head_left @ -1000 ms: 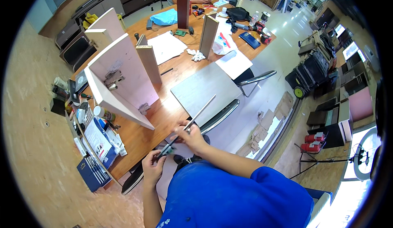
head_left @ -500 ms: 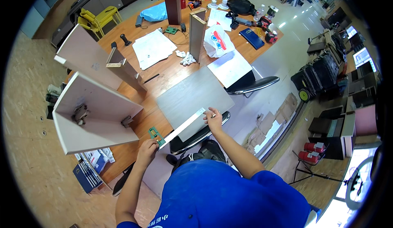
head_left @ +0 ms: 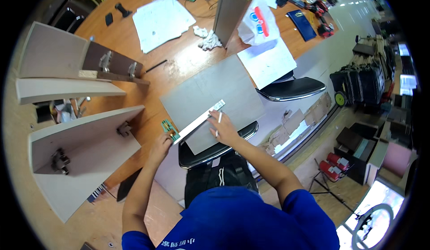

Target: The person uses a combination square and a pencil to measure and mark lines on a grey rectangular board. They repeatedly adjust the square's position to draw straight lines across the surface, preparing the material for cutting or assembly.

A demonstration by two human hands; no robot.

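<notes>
A flat grey panel (head_left: 210, 79) lies on the near edge of the wooden table, its near part over a black chair. Across it slants a narrow, straight white strip (head_left: 193, 127). Beside the strip's left end is a small green jig-like piece (head_left: 168, 128) with brass-coloured parts. My left hand (head_left: 160, 148) is closed at that end, its fingertips on the strip and against the green piece. My right hand (head_left: 225, 130) holds a slim white pen (head_left: 219, 117) between its fingers, while its fingertips touch the strip farther along. The pen's tip is hard to make out.
Pale hinged panels (head_left: 89, 147) stand at the left. An upright brown board (head_left: 229, 12) is behind the grey panel, near a white plastic bag (head_left: 260, 23). Paper sheets (head_left: 162, 21), a black pencil-like stick (head_left: 156, 66) and crumpled white gloves (head_left: 207, 39) lie farther back. Black chairs (head_left: 291, 88) flank the near edge.
My view has moved closer to the table. My right hand has shifted from beyond the strip's far end onto the strip, and the pen shows more plainly. My left hand stays at the near end.
</notes>
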